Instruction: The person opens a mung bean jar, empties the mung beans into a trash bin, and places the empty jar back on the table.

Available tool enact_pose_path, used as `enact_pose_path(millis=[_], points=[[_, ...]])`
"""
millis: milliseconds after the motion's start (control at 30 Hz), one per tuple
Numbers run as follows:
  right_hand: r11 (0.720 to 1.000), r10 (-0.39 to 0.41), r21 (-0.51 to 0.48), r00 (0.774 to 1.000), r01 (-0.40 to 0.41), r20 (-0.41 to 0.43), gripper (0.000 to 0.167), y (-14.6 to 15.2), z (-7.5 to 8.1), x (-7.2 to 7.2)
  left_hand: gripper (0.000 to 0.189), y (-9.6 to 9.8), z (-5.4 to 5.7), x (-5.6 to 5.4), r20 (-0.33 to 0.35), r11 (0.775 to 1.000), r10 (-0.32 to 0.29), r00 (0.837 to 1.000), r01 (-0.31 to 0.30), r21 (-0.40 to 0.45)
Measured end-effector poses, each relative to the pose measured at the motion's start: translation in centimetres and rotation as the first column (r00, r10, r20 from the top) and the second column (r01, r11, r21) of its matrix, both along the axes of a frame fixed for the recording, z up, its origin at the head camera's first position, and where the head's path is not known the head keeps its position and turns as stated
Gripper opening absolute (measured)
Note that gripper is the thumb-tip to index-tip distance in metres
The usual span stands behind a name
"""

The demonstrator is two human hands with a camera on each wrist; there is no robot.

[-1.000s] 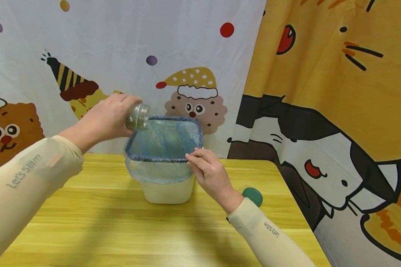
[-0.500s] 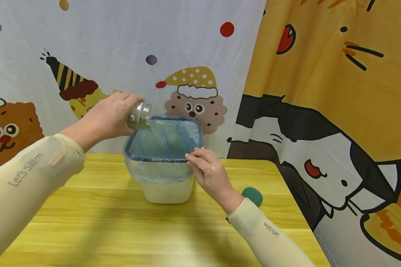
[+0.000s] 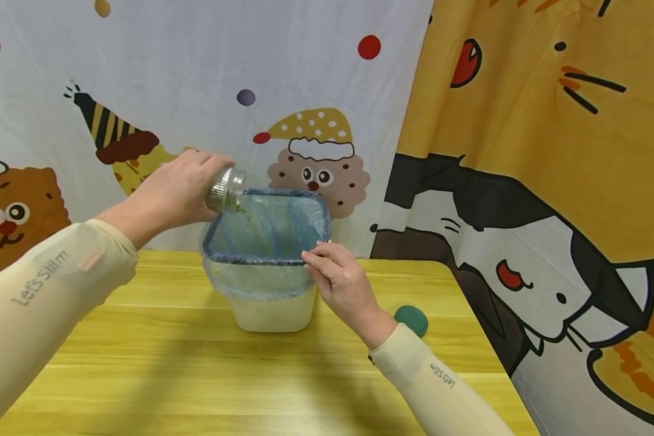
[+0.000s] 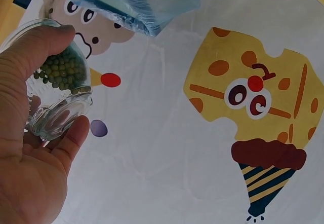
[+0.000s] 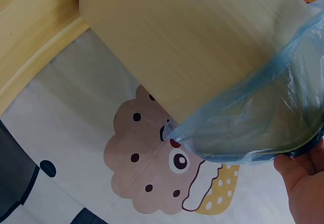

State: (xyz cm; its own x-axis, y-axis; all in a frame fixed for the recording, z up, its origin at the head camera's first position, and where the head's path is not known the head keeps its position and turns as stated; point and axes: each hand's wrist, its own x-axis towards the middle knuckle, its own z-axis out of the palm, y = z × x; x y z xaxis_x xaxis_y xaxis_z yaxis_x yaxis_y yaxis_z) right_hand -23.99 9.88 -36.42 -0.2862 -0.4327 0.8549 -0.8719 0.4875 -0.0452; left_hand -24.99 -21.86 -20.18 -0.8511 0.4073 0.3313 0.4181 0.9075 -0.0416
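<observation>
My left hand (image 3: 171,194) grips a ribbed glass jar (image 3: 226,190), tilted mouth-down over the near-left rim of a bin. Small round green beans (image 4: 63,72), which look like mung beans, show inside the jar in the left wrist view. In the head view a thin stream of them falls from its mouth. The white bin (image 3: 274,315) stands upright on the table, lined with a translucent blue plastic bag (image 3: 261,281) folded over its rim. At the bin's front right corner my right hand (image 3: 347,283) pinches the bagged rim. The bin's bottom is hidden.
A round green lid (image 3: 412,320) lies on the wood-grain table (image 3: 240,381), right of the bin beyond my right wrist. Behind the table hangs a white cartoon-print curtain (image 3: 191,54), with a yellow printed one (image 3: 512,121) at the right.
The jar has shifted very slightly right and its stream of beans looks a little thicker than one second ago. My right hand and the bin hold almost the same place.
</observation>
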Motion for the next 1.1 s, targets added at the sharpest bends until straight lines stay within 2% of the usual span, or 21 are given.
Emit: enact_pose_path(millis=[400, 800, 1100], points=[[1.000, 0.000, 0.000, 1.000, 0.000, -0.006, 0.027, 0.01, -0.07, -0.10, 0.091, 0.23, -0.12, -0.05, -0.020, 1.000, 0.006, 1.000, -0.006, -0.020], [1.000, 0.005, -0.003, 1.000, -0.005, 0.000, 0.027, 0.04, -0.03, 0.04, 0.090, 0.25, -0.21, -0.35, -0.059, 0.996, -0.014, 0.998, 0.009, -0.084], [1.000, 0.010, -0.006, 1.000, -0.010, 0.002, 0.027, 0.01, 0.02, 0.02, 0.091, 0.41, -0.08, -0.41, -0.060, 0.992, -0.021, 0.998, 0.014, -0.122]])
